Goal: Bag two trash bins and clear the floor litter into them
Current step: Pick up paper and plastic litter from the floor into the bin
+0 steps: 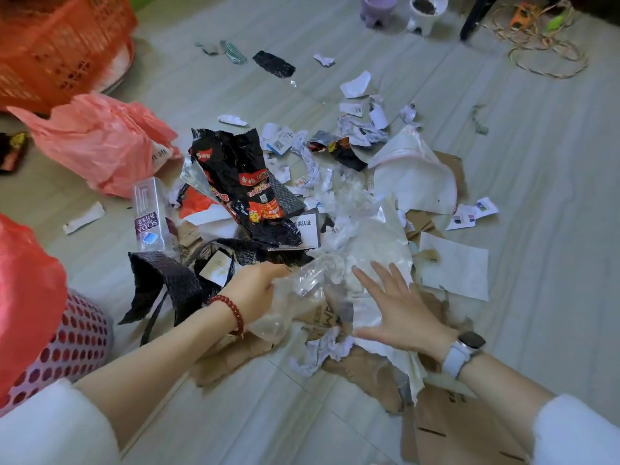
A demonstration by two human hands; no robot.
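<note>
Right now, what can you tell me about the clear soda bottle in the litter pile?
The soda bottle is a clear plastic one with squarish sides and a purple label reading SODA, seen upside down from this view. It looks empty or nearly so. It stands roughly upright, slightly tilted, at the left edge of the pile, beside the black snack wrapper and just behind a piece of black bubble mailer. Its cap is not visible. Neither hand touches it.

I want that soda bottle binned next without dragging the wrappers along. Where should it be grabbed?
Grip the soda bottle round its bare upper body, coming from its left over open floor. It leans against the litter pile on its right, so that side is crowded.
</note>
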